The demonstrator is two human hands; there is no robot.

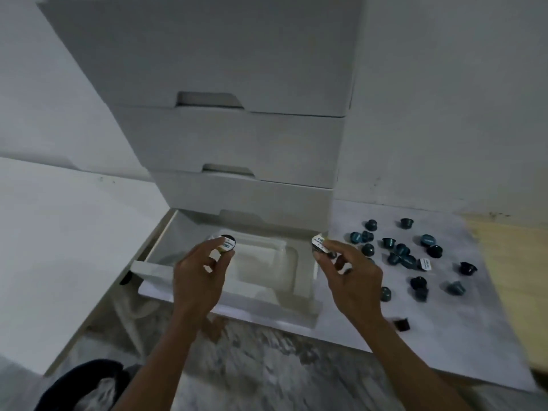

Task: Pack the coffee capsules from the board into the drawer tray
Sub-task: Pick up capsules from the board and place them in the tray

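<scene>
We hold our left hand [198,272] over the left side of the open white bottom drawer [225,304] of a tall white plastic drawer cabinet [231,137]. Its fingers are pinched on a small round coffee capsule with a white printed foil lid [227,244], the lid turned up toward us. Our right hand [353,277] hovers at the drawer's right edge, thumb and fingers closed on a second dark capsule with a white printed lid [321,246], tilted toward the left. Inside the drawer sits a clear, shallow plastic tray [261,262]; the glare makes it hard to say, but it seems to hold no capsules.

To the right of the drawer, a pale marbled white board [462,327] carries the scattered dark teal and black coffee capsules [400,253]. Most cluster near the board's far half, some on their sides, some with lids showing. One black capsule [401,324] lies apart, nearer to us, just beside our right forearm. The board rests on a marbled grey floor [281,366], with a strip of light wood surface [516,277] past its right edge. A dark rounded object [86,381] shows at the lower left; we cannot tell what it is.
</scene>
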